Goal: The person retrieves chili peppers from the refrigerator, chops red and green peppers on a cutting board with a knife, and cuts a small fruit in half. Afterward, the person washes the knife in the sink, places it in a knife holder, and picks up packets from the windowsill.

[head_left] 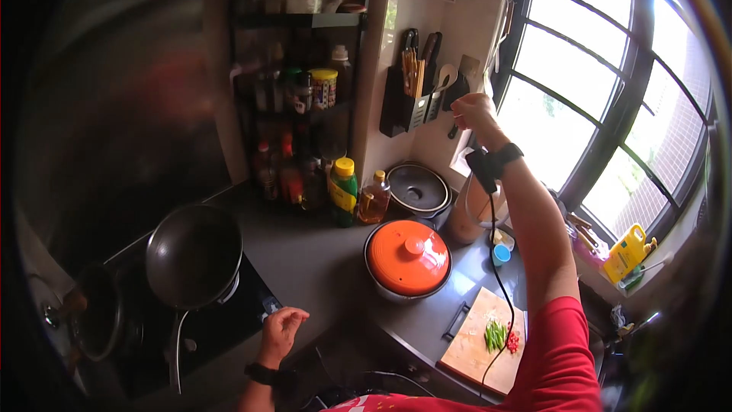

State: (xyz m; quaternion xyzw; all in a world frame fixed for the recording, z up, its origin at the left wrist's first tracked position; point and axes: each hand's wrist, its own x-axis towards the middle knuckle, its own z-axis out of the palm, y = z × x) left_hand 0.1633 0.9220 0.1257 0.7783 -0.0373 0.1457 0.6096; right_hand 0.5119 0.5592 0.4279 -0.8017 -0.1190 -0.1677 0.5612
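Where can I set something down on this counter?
Mainly the grey counter between the stove and the orange-lidded pot, though your left hand is near its front. The cutting board also shows bare wood left of the green pieces. The back is crowded with bottles and a black lidded pot.

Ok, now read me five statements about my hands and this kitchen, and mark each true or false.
1. The right hand is raised near the rack. True.
2. The left hand holds the wok's handle. False: it is apart from the wok.
3. An orange lid covers the pot. True.
4. Cut greens lie on the board. True.
5. The red bits are in the wok. False: they lie beside the greens on the board.
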